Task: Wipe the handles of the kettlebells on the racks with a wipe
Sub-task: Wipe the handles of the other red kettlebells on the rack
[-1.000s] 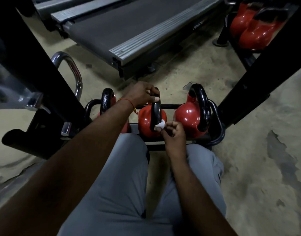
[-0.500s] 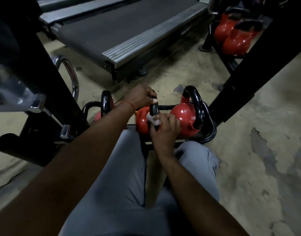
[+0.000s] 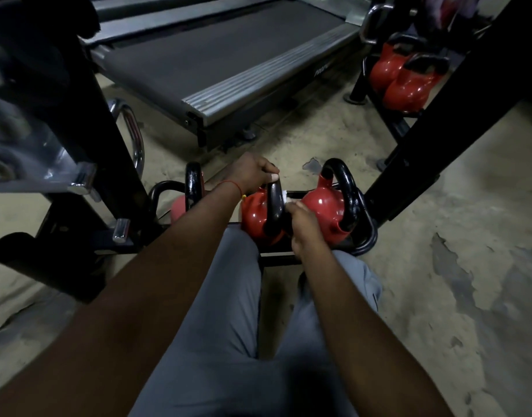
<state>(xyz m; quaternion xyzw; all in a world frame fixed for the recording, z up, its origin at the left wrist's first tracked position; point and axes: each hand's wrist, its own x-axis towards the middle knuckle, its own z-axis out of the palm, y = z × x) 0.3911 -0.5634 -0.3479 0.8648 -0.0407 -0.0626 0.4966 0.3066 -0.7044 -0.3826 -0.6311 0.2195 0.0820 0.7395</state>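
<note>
Three red kettlebells with black handles stand on a low black rack point(image 3: 367, 236) in front of my knees. My left hand point(image 3: 254, 171) grips the top of the middle kettlebell's handle point(image 3: 273, 207). My right hand point(image 3: 302, 222) pinches a small white wipe point(image 3: 284, 196) against the right side of that same handle. The right kettlebell point(image 3: 325, 207) stands beside my right hand. Of the left kettlebell point(image 3: 193, 183) mostly the handle shows; my left forearm covers its body.
A treadmill point(image 3: 228, 64) lies on the floor beyond the rack. Another rack at the upper right holds more red kettlebells point(image 3: 406, 79). Black machine frames point(image 3: 87, 124) slant down on the left and right. A chrome bar point(image 3: 137, 136) curves at the left.
My right hand has moved the wipe up the middle kettlebell's handle, from its lower near part to the right side near the top. My left hand has stayed on the handle's top.
</note>
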